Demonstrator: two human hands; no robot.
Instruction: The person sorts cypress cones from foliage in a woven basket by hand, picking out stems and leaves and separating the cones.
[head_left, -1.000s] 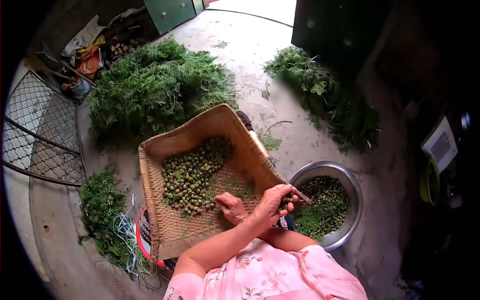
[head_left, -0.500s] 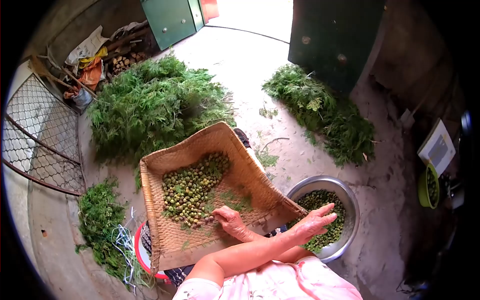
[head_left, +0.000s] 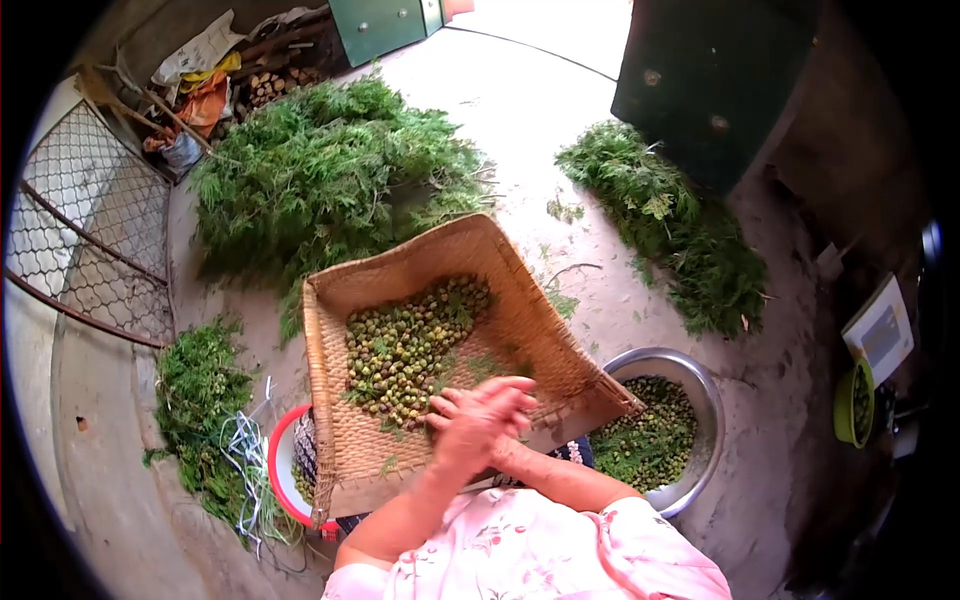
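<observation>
One head-worn view, looking forward and steeply down.
The camera sits above the wearer's own pink shirt (head_left: 520,550), which enters at the bottom edge, and faces out toward the bright doorway (head_left: 545,30) at the top. The woven basket (head_left: 520,310) is close below, around the middle of the view; the concrete floor (head_left: 620,310) runs on past it to the dark green door (head_left: 715,95), farther off. The lens takes in a wide sweep, from the wire mesh (head_left: 80,225) on the left to the green bowl (head_left: 844,415) on the right, bending straight edges and darkening the corners.
</observation>
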